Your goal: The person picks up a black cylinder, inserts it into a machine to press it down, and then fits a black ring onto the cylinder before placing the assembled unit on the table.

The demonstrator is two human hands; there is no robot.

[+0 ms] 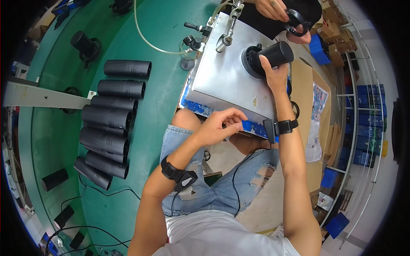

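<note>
With our left hand (pixel 220 126) resting half-curled and empty at the near edge of the metal plate (pixel 226 72), we had best keep our right hand (pixel 273 74) wrapped firmly round the black cylinder (pixel 276 54), pressing it squarely into the round base (pixel 250 64) beyond.

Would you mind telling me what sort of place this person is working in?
Most likely a factory assembly line. A row of identical black cylinders lies on a green conveyor belt, the right hand holds another cylinder on a metal fixture plate, and blue crates fill shelving nearby.
</note>
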